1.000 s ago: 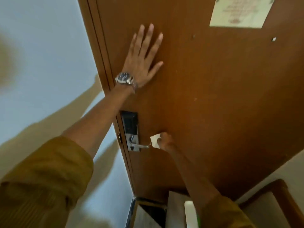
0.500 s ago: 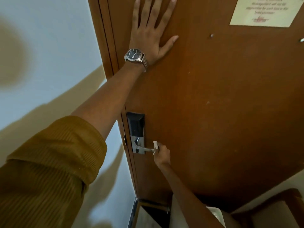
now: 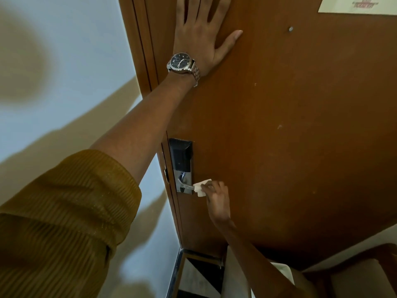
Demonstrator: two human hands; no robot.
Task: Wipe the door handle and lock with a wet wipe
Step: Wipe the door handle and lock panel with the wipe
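door handle (image 3: 187, 186): silver lever on the lock plate, just left of the right hand – wipe is bunched over its free end, so only the stub near the plate shows
what changed: vs half a sec ago the wipe's been pulled a bit wider over the lever tip, same spot tho – prob still mid-rub on the handle, not moved on yet
right hand (image 3: 217, 197): fingers curled shut, pinching the wet wipe (image 3: 202, 187) against the lever
left hand (image 3: 203, 33): flat & spread on the door (image 3: 300, 136), well above the right hand, holding nothing, watch on wrist
lock (image 3: 180, 155): dark reader panel up-left of the right hand, looks untouched so far imo
wipe look: small, white, crumpled, edges sticking out past the fingers
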